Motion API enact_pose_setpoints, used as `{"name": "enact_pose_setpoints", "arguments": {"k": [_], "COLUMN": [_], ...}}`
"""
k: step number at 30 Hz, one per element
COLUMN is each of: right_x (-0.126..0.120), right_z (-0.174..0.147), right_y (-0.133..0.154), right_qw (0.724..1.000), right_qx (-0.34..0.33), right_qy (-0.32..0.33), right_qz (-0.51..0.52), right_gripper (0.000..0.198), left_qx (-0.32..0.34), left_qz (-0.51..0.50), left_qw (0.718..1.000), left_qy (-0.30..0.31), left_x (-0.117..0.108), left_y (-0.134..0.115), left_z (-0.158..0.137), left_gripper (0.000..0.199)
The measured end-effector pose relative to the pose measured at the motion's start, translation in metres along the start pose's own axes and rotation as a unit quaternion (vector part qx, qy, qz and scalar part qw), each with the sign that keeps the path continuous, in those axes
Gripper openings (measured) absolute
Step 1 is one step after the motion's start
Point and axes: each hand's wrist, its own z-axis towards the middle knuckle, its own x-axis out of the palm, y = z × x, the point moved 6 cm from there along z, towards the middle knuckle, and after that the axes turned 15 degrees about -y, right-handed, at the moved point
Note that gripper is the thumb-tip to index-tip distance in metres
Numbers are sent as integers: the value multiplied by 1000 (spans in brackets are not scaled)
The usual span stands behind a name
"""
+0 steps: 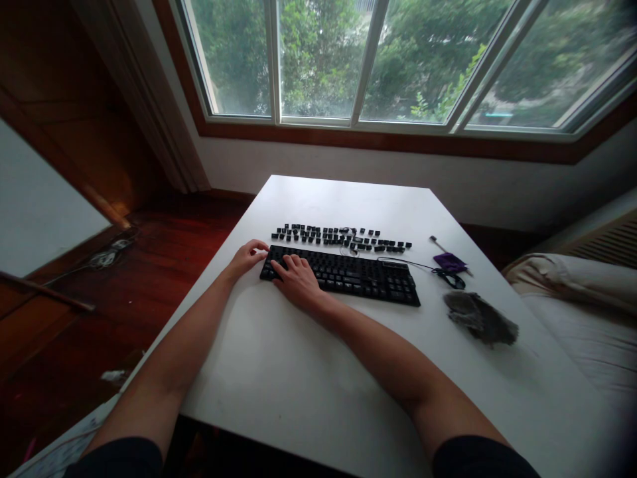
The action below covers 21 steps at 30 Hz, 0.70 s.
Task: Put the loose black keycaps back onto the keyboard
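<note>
A black keyboard [358, 275] lies across the middle of the white table [298, 372]. My right hand [297, 279] rests flat on its left end, fingers spread over the keys. My left hand [247, 255] curls around the keyboard's left edge, fingertips touching its corner. Behind the keyboard, several loose black keycaps [338, 237] sit in two rows. A thin wire tool lies among them.
A purple object [450, 262] with a thin handle and a dark cable loop [450, 279] lie right of the keyboard. A grey fuzzy cloth [480, 318] sits nearer the right edge. A cushion is at right, wooden floor at left, a window behind.
</note>
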Motion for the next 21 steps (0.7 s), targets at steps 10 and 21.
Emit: {"name": "enact_pose_setpoints", "arguments": {"k": [10, 21], "right_x": [0, -3], "right_z": [0, -1], "right_y": [-2, -2], "right_qw": [1000, 1000], "right_qx": [11, 25], "right_qy": [-11, -4], "right_qz": [4, 12], "right_gripper": [56, 64], "left_qx": [-18, 72], "left_qz": [123, 187], "left_qw": [986, 976], "left_qy": [-110, -83], "left_x": [9, 34], "left_y": [35, 33], "left_z": [37, 77], "left_gripper": [28, 29]}}
